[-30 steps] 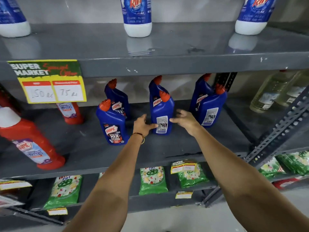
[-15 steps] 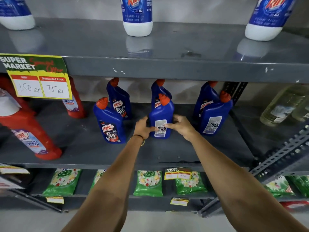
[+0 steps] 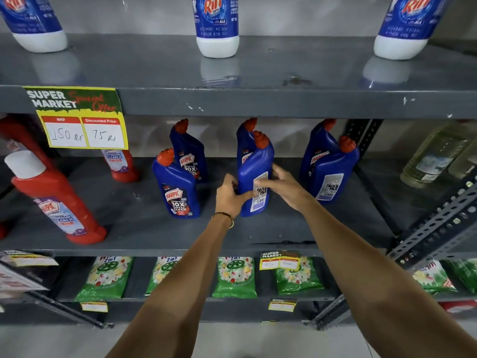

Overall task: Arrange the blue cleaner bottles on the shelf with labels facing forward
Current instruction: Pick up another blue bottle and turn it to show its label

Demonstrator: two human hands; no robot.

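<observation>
Several blue cleaner bottles with red caps stand in pairs on the grey middle shelf [image 3: 129, 228]. The front middle bottle [image 3: 254, 166] shows its white back label and is gripped from both sides: my left hand [image 3: 228, 196] on its left, my right hand [image 3: 280, 186] on its right. A second bottle [image 3: 244, 143] stands right behind it. The front left bottle [image 3: 176, 188] and the one behind it [image 3: 189, 155] face label forward. On the right, the front bottle [image 3: 331, 174] shows its back label, and the rear one [image 3: 316, 147] shows its front.
Red cleaner bottles [image 3: 55, 200] stand at the left of the same shelf, pale clear bottles [image 3: 433, 156] at the right. White-and-blue bottles [image 3: 217, 24] line the shelf above, which carries a yellow price tag [image 3: 82, 120]. Green packets [image 3: 235, 277] lie on the shelf below. A slanted metal brace [image 3: 436, 226] crosses at right.
Both hands have closed in on the front middle bottle, and it has turned a little, with its back label now angled to the right. The view has shifted closer.
</observation>
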